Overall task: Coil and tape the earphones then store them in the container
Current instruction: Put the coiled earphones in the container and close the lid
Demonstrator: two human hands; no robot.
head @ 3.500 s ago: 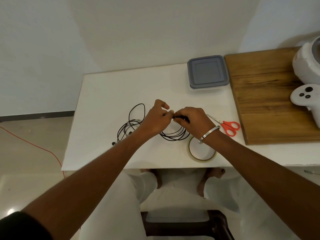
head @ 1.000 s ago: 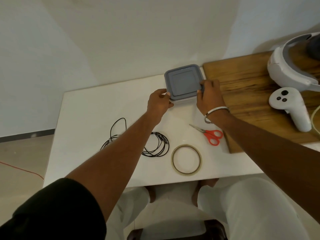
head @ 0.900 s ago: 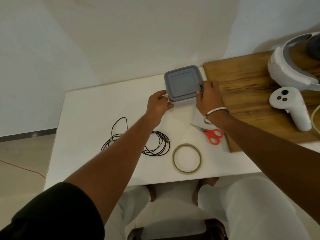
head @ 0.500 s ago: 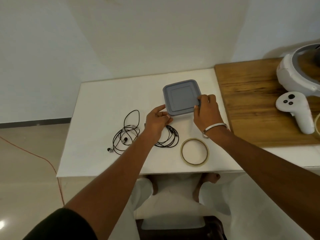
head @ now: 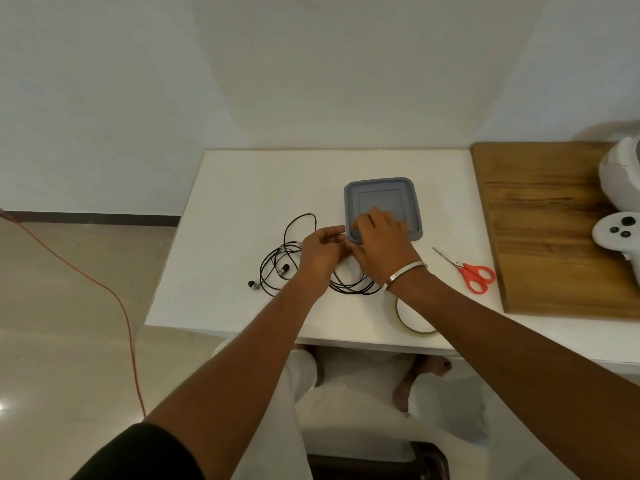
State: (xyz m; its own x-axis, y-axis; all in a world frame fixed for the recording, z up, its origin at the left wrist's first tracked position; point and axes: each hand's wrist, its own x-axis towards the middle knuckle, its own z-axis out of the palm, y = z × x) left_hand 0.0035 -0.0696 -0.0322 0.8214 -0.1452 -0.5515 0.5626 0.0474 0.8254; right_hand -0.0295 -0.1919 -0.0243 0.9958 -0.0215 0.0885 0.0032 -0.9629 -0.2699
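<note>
Nearest the lower edge of the frame, the person's white-clad legs are seen beneath the white table (head: 225,209), with both forearms reaching up from the bottom corners toward the centre. At the table's near edge, right of centre, a tape roll (head: 414,318) is laid flat, partly covered by the right forearm. Just above it, the black earphones (head: 277,271) are spread in loose loops, uncoiled, with two earbuds shown at the left end of the cable; the loops pass under both wrists and emerge left of the left hand (head: 320,252) and below the right hand (head: 381,245). The left hand is held with fingers curled at the lower-left corner of the grey lidded container (head: 381,197); whether anything is pinched there cannot be told. The right hand is laid over the container's near edge, fingers resting on the lid, a metal bangle (head: 405,276) worn at the wrist. Red-handled scissors (head: 474,275) are placed to the right, apart from the hands. Farther right, a wooden board (head: 540,220) bears a white controller (head: 620,237).
</note>
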